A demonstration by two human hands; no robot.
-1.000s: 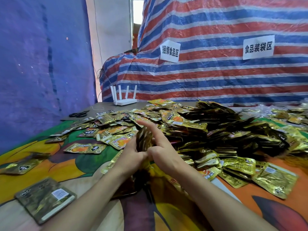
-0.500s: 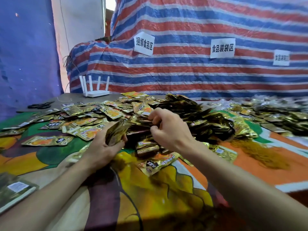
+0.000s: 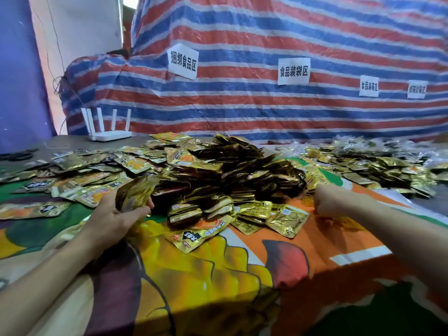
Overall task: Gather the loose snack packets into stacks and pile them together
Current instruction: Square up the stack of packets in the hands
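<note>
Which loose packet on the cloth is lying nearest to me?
The orange-faced packet with the black label, flat at the front edge of the big pile. It juts out nearer than the plain gold packets beside it.

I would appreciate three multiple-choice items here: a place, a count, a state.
1. Where is the white router? A. far left of the table, behind the loose packets B. atop the pile C. on the floor
2. How many paper signs hang on the striped tarp? A. two B. four C. six
3. The left hand is: A. flat, empty B. gripping a stack of packets C. pointing
Answers: A, it stands at the far-left edge; B, four white sheets show; B, fingers curl round the stack.
</note>
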